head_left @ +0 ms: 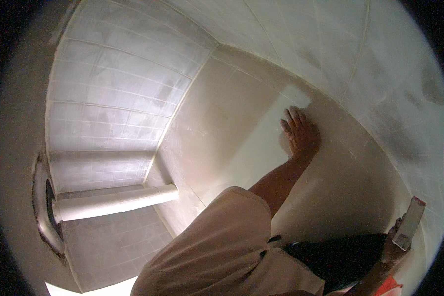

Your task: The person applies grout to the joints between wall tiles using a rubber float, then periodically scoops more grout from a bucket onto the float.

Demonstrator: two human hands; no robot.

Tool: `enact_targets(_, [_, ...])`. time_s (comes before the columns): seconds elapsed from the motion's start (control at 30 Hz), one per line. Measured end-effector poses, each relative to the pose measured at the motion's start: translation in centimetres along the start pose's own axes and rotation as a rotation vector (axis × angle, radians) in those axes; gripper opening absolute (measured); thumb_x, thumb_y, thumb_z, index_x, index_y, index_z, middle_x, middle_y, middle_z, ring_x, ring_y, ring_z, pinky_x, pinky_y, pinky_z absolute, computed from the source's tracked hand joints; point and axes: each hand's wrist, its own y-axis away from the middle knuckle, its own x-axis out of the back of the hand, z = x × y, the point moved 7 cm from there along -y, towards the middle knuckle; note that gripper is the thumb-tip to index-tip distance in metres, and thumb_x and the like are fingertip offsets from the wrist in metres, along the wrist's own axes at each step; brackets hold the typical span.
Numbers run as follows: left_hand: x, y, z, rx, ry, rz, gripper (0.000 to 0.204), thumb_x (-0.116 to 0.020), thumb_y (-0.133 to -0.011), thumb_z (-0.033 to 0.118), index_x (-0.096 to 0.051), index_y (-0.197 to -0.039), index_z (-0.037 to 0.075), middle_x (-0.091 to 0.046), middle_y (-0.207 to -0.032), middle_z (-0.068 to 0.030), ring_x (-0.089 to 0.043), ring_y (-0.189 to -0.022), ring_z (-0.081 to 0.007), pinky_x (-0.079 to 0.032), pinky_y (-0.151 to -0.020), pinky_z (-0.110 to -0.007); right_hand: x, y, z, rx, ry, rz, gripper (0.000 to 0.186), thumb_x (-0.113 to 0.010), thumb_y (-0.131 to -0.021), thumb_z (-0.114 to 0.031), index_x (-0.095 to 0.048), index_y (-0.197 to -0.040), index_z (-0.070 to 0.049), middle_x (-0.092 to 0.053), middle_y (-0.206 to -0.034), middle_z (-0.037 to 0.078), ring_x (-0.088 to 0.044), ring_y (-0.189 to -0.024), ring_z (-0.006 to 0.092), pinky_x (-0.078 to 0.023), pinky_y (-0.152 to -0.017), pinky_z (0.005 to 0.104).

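My left hand (pixel 302 133) rests on the smooth beige wall panel (pixel 217 113), fingers spread. Its forearm comes out of a loose beige sleeve (pixel 217 237) that rises from the lower edge. A band of light crosses the panel beside the fingers. At the lower right, my right hand (pixel 395 245) is closed round a pale, narrow rectangular block (pixel 410 223) with a reddish far end. The block is tilted up, close to the pale wall on the right. I cannot make out its exact kind.
A grid-lined pale wall (pixel 113 89) stands at the left. A white pipe (pixel 118 201) runs across its lower part. Beside it is a curved, handle-like rim (pixel 45 212). Another pale surface (pixel 320 44) spans the top and right. Something orange-red (pixel 389 286) shows below my right hand.
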Motion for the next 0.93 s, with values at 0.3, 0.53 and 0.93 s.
enact_targets(0.3, [0.5, -1.3, -0.2, -0.030, 0.076, -0.069, 0.061, -0.039, -0.097, 0.030, -0.028, -0.143, -0.009, -0.022, -0.153, -0.0281, -0.012, -0.146, -0.0414, -0.010, -0.117, -0.057, -4.5, -1.7, 4.7, -0.137, -0.188, 0.122, 0.041, -0.066, -0.082, -0.001, -0.058, -0.122, 0.003, -0.064, -0.121, 0.016, -0.063, -0.108, 0.0259, -0.053, -0.088, 0.0355])
enact_targets(0.53, [0.1, -1.5, -0.1, -0.010, 0.050, -0.081, 0.063, -0.040, -0.097, 0.030, -0.026, -0.144, -0.009, -0.018, -0.155, -0.0262, -0.010, -0.147, -0.0400, -0.007, -0.118, -0.056, -4.5, -2.1, 4.5, -0.148, 0.064, 0.105, 0.031, -0.068, -0.082, -0.004, -0.064, -0.112, 0.002, -0.069, -0.108, 0.012, -0.067, -0.099, 0.0227, -0.051, -0.086, 0.0329])
enact_targets(0.93, [-1.6, -2.2, -0.5, -0.015, -0.024, 0.003, 0.068, -0.050, -0.092, 0.039, -0.031, -0.144, 0.001, -0.023, -0.154, -0.0228, -0.016, -0.145, -0.0414, -0.012, -0.114, -0.062, -5.1, -2.2, 7.2, -0.228, 0.015, 0.092, 0.046, -0.068, -0.085, -0.020, -0.054, -0.125, 0.000, -0.063, -0.121, 0.017, -0.063, -0.109, 0.0266, -0.050, -0.092, 0.0382])
